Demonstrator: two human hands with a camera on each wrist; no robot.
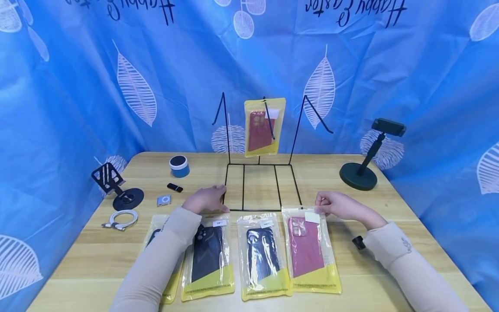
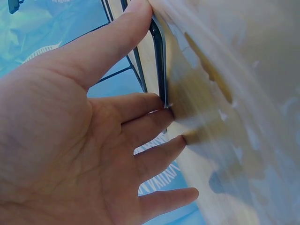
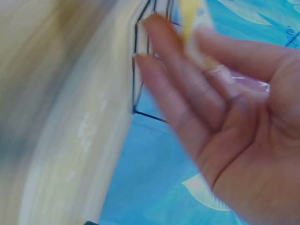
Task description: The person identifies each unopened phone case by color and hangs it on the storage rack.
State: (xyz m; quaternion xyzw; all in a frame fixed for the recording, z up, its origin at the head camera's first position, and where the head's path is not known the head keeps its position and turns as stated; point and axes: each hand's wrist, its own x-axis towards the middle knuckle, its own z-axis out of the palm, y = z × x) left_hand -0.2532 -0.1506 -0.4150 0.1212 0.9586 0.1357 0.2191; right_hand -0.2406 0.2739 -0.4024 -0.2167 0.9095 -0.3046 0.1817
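Note:
My left hand [image 1: 206, 199] is at the front left corner of a black wire display rack [image 1: 255, 210]; in the left wrist view its fairly straight fingers [image 2: 154, 122] touch the rack's bar. My right hand [image 1: 339, 205] pinches the top right corner of a bagged red phone case [image 1: 308, 253]. To the left of that lie a bagged dark phone case [image 1: 263, 255], another bagged black phone case [image 1: 210, 255] and one more bag [image 1: 169, 290], partly hidden under my left sleeve. A bagged red phone case [image 1: 262, 130] hangs on the rack's middle hook.
On the left are a black phone stand [image 1: 126, 198], a coiled white cable [image 1: 124, 221], a small blue player [image 1: 164, 200], a black USB stick [image 1: 175, 187] and a round blue speaker [image 1: 179, 167]. A dark green phone stand [image 1: 358, 175] stands at the right, a small black object [image 1: 358, 242] near my right sleeve.

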